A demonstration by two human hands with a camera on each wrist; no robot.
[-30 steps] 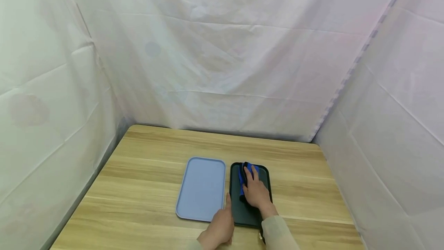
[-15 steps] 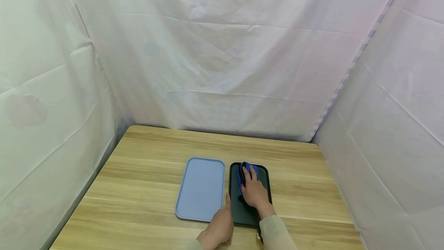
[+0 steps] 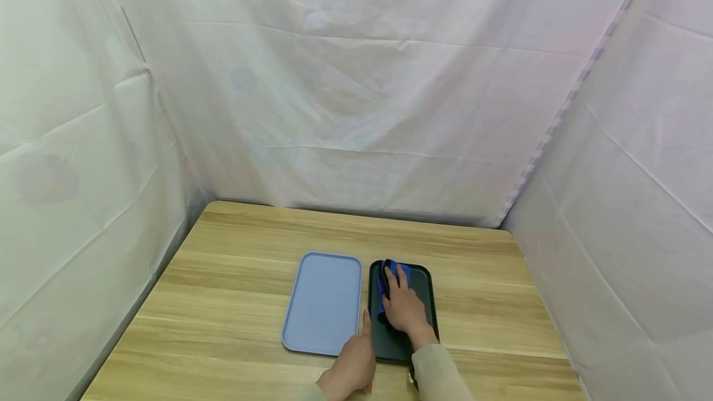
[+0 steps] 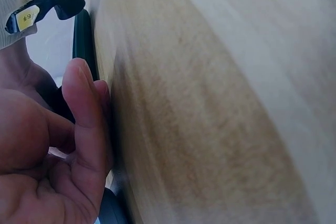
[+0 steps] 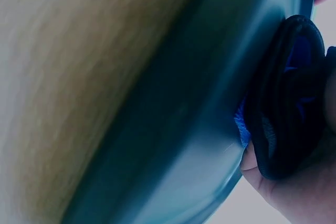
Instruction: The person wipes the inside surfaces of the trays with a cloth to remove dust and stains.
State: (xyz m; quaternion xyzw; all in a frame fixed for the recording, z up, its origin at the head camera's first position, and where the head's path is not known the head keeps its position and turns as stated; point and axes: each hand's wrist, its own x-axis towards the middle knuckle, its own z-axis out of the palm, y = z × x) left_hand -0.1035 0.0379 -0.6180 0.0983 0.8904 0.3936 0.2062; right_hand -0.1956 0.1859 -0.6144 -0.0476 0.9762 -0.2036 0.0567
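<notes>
- Cloth (image 3: 384, 280), blue with black edging and bunched up, lay on the far left part of the dark tray (image 3: 387, 345), partly covered by the right hand (image 3: 405, 309).
- Leftmost from where I stood, the pale blue tray (image 3: 323, 305) sat flat on the wooden table (image 3: 239, 277), and it hadn't shifted.
- Next along, the left hand (image 3: 354, 361) was low at the gap between the trays, one finger straight and pointing away from the person beside the dark tray's left rim. It had kept its place; whether the other fingers grasped that rim or merely rested there, I couldn't tell. I took it to be steadying the tray.
- On the dark tray, the cloth had just slid slightly left, close to the rim. To me that looked like wiping, with the rub now reaching the left side and more surface bared on the right.
- Furthest right, the right hand was grasping the cloth, fingers spread over the top and thumb against its side, the forearm slanting in from the near right in a pale sleeve (image 3: 440, 370).
</notes>
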